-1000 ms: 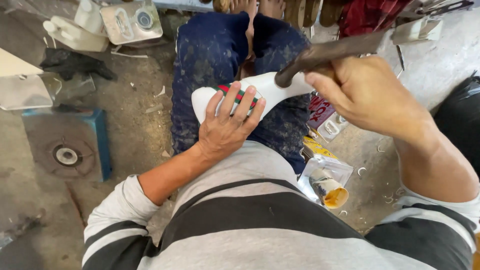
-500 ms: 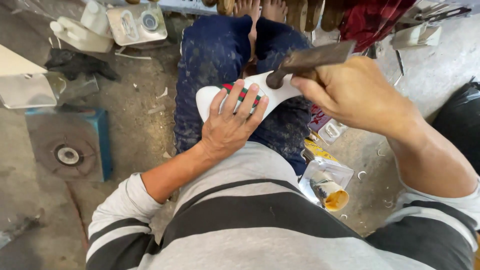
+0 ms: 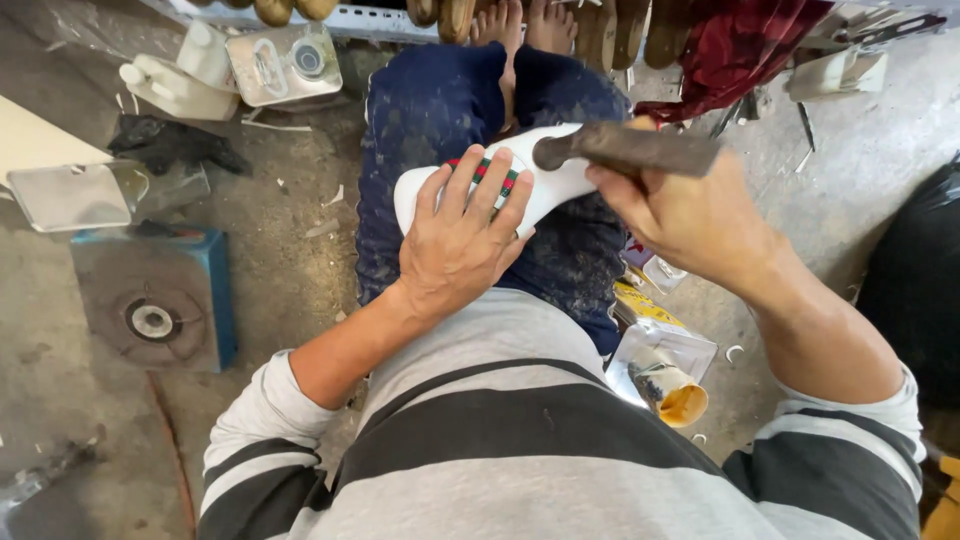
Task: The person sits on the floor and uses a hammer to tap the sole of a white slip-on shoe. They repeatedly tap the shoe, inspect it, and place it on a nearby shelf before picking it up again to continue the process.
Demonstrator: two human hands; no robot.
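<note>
A white shoe (image 3: 553, 178) with a red and green stripe lies across my lap, on my dark blue trousers (image 3: 430, 130). My left hand (image 3: 462, 240) presses flat on it with the fingers spread, pinning it to my thigh. My right hand (image 3: 690, 215) grips a dark, worn hammer (image 3: 630, 148) whose head rests against the shoe's far end. My bare feet (image 3: 525, 25) show at the top.
A blue single gas burner (image 3: 155, 300) sits on the concrete floor at left, with white plastic jugs (image 3: 175, 85) and a clear container (image 3: 285, 62) behind it. An open glue tin (image 3: 670, 385) stands by my right thigh. Red cloth (image 3: 745, 45) and wooden shoe lasts (image 3: 290, 8) are at the top.
My right hand has brought the hammer down and left, from raised above the shoe to resting on its end. My left hand stays pressed on the shoe.
</note>
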